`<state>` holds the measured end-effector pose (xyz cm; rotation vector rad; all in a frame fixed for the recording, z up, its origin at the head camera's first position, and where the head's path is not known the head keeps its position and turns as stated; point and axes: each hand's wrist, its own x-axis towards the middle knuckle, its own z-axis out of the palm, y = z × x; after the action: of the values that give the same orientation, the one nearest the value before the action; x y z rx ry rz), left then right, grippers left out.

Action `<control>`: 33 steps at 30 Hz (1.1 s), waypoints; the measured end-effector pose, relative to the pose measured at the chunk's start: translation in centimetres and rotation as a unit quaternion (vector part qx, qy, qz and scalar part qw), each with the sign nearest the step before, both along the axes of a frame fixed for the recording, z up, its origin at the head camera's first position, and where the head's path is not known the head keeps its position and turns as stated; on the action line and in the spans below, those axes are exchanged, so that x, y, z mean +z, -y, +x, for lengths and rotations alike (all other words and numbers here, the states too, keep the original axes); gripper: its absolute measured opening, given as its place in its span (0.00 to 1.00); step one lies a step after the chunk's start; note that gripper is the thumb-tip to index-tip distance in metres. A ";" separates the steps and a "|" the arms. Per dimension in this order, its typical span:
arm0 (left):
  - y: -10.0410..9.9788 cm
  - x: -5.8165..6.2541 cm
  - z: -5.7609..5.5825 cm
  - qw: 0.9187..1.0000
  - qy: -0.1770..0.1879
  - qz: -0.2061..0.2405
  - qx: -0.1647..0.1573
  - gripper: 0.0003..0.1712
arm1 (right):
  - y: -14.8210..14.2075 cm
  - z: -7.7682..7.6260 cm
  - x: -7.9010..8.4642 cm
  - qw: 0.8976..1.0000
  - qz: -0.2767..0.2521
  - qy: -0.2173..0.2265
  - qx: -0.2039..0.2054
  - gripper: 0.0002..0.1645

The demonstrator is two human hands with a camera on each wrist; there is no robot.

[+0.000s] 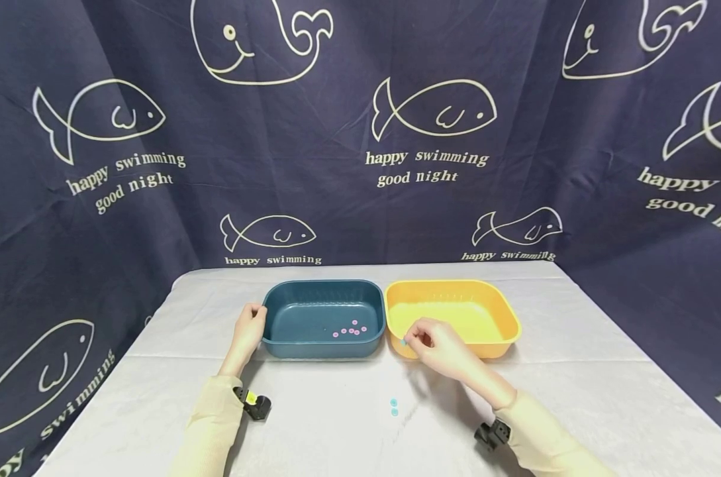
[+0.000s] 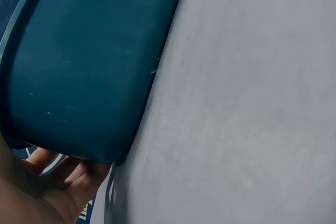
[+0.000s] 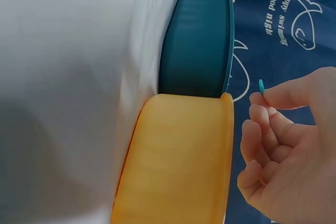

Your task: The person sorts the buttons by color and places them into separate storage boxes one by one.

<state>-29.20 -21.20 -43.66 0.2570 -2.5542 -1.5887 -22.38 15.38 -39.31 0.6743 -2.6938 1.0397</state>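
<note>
My right hand [image 1: 442, 346] pinches a small turquoise button [image 3: 261, 86] between thumb and index fingertip, its other fingers curled. It is over the near left corner of the yellow bin [image 1: 458, 287]. At the left end of the dark teal bin [image 1: 324, 349] my left hand [image 1: 251, 324] holds the rim, with fingers [image 2: 84, 177] against the outer end wall. Several pink buttons [image 1: 351, 330] lie on the teal bin's floor, toward its right side. Two turquoise buttons [image 1: 394, 407] lie on the table in front of the bins.
The two bins stand side by side, ends close together, on a table with a pale cloth [image 1: 324, 424]. A dark blue curtain [image 1: 348, 218] with white fish drawings hangs behind and at both sides. A small black camera is strapped to each wrist.
</note>
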 end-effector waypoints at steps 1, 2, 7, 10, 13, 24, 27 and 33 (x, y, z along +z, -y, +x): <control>0.0 0.0 0.0 1.000 -0.001 -0.001 0.000 0.18 | -0.1 -0.1 0.0 1.000 -0.002 0.000 -0.002 0.05; 0.0 -0.1 0.0 1.000 -0.001 -0.001 0.000 0.18 | -0.2 -0.2 0.0 1.000 -0.005 -0.001 -0.004 0.05; 0.0 -0.1 0.1 1.000 -0.005 -0.003 0.000 0.18 | -0.6 -0.8 0.0 1.000 -0.013 -0.010 -0.012 0.05; 0.0 0.0 0.1 1.000 -0.007 -0.003 0.001 0.18 | -0.8 -1.2 -0.1 1.000 -0.015 -0.016 -0.021 0.05; 0.0 0.0 0.1 1.000 -0.008 -0.007 0.000 0.18 | -1.0 -1.5 -0.2 0.999 -0.013 -0.021 -0.031 0.06; 0.0 -0.1 0.0 1.000 -0.005 0.000 -0.003 0.18 | -1.7 -2.7 -0.7 0.998 -0.001 -0.024 -0.066 0.06; 0.0 -0.1 0.1 1.000 -0.006 0.002 -0.003 0.19 | -2.0 -3.0 -0.7 0.997 0.004 -0.020 -0.072 0.05; -0.2 0.0 0.4 1.000 -0.030 -0.007 0.004 0.21 | -2.4 -3.6 -1.1 0.997 0.009 -0.011 -0.078 0.06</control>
<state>-28.77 -21.02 -43.71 0.2128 -2.5145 -1.5518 -25.94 17.82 -40.40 0.4666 -2.6900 0.9634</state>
